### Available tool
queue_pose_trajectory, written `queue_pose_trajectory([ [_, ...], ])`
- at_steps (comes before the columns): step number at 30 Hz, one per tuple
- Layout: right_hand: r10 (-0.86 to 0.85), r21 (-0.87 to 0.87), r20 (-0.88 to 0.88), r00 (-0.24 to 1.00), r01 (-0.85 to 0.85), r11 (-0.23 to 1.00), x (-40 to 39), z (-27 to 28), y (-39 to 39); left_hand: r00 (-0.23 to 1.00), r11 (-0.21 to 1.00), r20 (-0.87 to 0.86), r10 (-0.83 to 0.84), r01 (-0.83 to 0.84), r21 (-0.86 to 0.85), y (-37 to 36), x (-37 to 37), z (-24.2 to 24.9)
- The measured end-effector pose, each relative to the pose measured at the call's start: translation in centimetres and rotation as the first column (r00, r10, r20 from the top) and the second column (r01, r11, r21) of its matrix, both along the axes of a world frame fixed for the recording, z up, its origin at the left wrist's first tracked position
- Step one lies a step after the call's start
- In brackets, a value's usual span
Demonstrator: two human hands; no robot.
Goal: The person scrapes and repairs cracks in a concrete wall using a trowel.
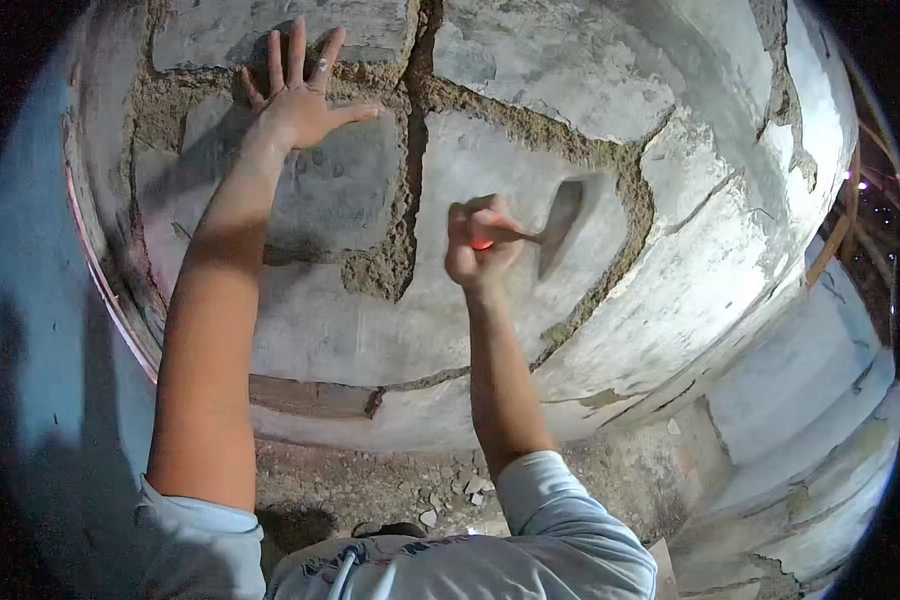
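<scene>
My left hand (300, 112) rests with fingers spread on the upper left of a grey plastered wall (320, 200), across a rough groove where the plaster is broken away. My right hand (482, 245) is wrapped round the red handle of a scraper (565, 222), in front of a large smooth plaster patch right of the vertical crack (415, 150). The scraper's flat metal blade points to the right, blurred by motion, short of the curved rough groove (632, 200).
Below the wall, broken plaster chips (450, 495) litter the dirty floor. A blue wall (25, 330) stands on the left. At the right are pale, cracked masonry (810, 350) and wooden poles (850, 215) against a dark background.
</scene>
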State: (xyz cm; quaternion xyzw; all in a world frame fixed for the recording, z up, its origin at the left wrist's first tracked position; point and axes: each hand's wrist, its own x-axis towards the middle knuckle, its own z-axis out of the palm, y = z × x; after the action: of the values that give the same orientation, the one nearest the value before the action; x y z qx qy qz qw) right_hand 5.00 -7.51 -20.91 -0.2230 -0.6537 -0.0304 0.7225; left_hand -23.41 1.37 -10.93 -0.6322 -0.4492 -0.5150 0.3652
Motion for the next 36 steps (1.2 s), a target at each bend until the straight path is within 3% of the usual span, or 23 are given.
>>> queue_pose_trajectory([
  [2, -0.102, 0.071, 0.149, 0.984, 0.092, 0.993, -0.5, 0.3, 0.2, 1.0, 1.0, -0.001, -0.006, 0.006, -0.013, 0.1, -0.2, 0.2],
  [4, -0.241, -0.436, 0.021, 0.97, 0.226, 0.871, 0.1, 0.2, 1.7, 1.0, 1.0, -0.011, -0.009, 0.009, -0.022, 0.0, 0.2, 0.0],
  [5, -0.327, -0.405, -0.003, 0.945, 0.298, 0.864, 0.3, 0.3, 1.2, 1.0, 1.0, -0.014, 0.002, -0.002, -0.017, -0.1, 0.2, 0.1],
  [8, 0.048, -0.322, -0.278, 0.959, -0.14, 0.936, -1.3, 1.5, -2.1, 1.0, 0.999, -0.007, 0.026, -0.026, -0.019, -0.2, 0.1, 0.0],
  [9, 0.029, -0.114, -0.054, 0.998, -0.035, 0.993, -0.4, 0.7, -0.8, 1.0, 0.999, -0.007, 0.023, -0.023, -0.033, -0.2, 0.1, 0.0],
  [11, -0.177, 0.179, 0.168, 0.97, 0.146, 0.973, -0.5, 0.9, -0.6, 0.999, 0.999, -0.008, 0.031, -0.031, -0.011, 0.1, 0.0, 0.0],
  [13, -0.217, 0.173, 0.084, 0.972, 0.201, 0.964, -0.6, -0.6, 2.0, 0.999, 0.999, -0.01, 0.033, -0.033, -0.039, 0.1, -0.1, 0.0],
  [14, -0.068, -0.209, -0.01, 0.998, 0.065, 0.976, 0.1, -0.8, 2.5, 0.999, 0.998, -0.015, 0.031, -0.032, -0.052, 0.1, -0.1, -0.1],
  [15, -0.009, -0.54, -0.168, 0.986, -0.085, 0.837, 0.7, -1.0, 3.0, 0.999, 0.998, -0.019, 0.05, -0.051, -0.045, 0.3, -0.2, 0.1],
  [16, -0.078, -0.511, -0.136, 0.988, -0.002, 0.859, 0.9, -0.9, 2.7, 0.997, 0.997, -0.022, 0.07, -0.071, -0.036, 0.6, -0.3, 0.0],
  [17, -0.088, -0.247, -0.17, 0.981, 0.044, 0.968, -0.4, 0.7, 0.3, 0.996, 0.995, -0.018, 0.091, -0.091, -0.032, 0.8, -0.2, 0.0],
  [18, -0.051, -0.173, -0.114, 0.992, 0.031, 0.984, -0.4, 1.0, 0.0, 0.997, 0.997, -0.009, 0.07, -0.071, -0.02, 1.0, -0.2, 0.0],
  [19, -0.018, -0.106, -0.057, 0.998, 0.012, 0.994, -0.2, 0.8, -0.3, 0.999, 0.999, -0.004, 0.049, -0.049, -0.015, 0.7, -0.1, 0.0],
  [21, 0.189, 0.012, -0.113, 0.975, -0.189, 0.982, -2.7, 1.7, -2.9, 1.0, 1.0, -0.011, 0.017, -0.017, -0.014, 0.0, -0.1, -0.1],
  [23, -0.183, -0.073, 0.099, 0.978, 0.19, 0.979, 0.0, -0.7, 2.2, 1.0, 1.0, -0.008, -0.029, 0.028, -0.007, 0.8, -0.4, 0.0],
  [24, -0.149, -0.451, 0.048, 0.988, 0.154, 0.879, 0.8, -1.9, 3.8, 0.998, 0.998, -0.013, -0.056, 0.056, -0.008, 1.0, -0.4, -0.2],
  [25, -0.329, -0.33, 0.052, 0.943, 0.327, 0.886, 0.5, -1.0, 2.6, 1.0, 1.0, -0.006, -0.019, 0.019, 0.008, 0.6, -0.2, -0.2],
  [28, -0.077, -0.198, -0.315, 0.946, 0.014, 0.98, -0.7, 0.3, 0.3, 1.0, 1.0, -0.017, -0.021, 0.021, 0.012, -0.1, -0.1, 0.0],
  [29, 0.074, -0.217, -0.271, 0.96, -0.136, 0.967, -1.0, 0.6, -1.2, 0.999, 1.0, -0.042, 0.007, -0.006, 0.03, 0.1, -0.4, -0.1],
  [31, -0.064, 0.109, 0.118, 0.991, 0.051, 0.993, -0.1, -0.5, 0.0, 1.0, 1.0, -0.019, 0.004, -0.004, -0.011, 0.2, -0.1, -0.2],
  [33, -0.12, 0.06, 0.212, 0.97, 0.11, 0.992, 0.7, -1.1, 1.3, 1.0, 1.0, -0.01, -0.001, 0.001, -0.026, 0.1, 0.0, 0.0],
  [34, -0.085, -0.181, 0.118, 0.989, 0.106, 0.978, 1.0, -1.4, 1.5, 1.0, 0.999, -0.013, 0.003, -0.004, -0.044, 0.1, 0.1, -0.4],
  [36, -0.063, -0.59, -0.08, 0.995, 0.004, 0.808, 1.1, -0.9, 2.7, 1.0, 0.998, -0.01, 0.029, -0.029, -0.054, 0.3, -0.1, -0.1],
])
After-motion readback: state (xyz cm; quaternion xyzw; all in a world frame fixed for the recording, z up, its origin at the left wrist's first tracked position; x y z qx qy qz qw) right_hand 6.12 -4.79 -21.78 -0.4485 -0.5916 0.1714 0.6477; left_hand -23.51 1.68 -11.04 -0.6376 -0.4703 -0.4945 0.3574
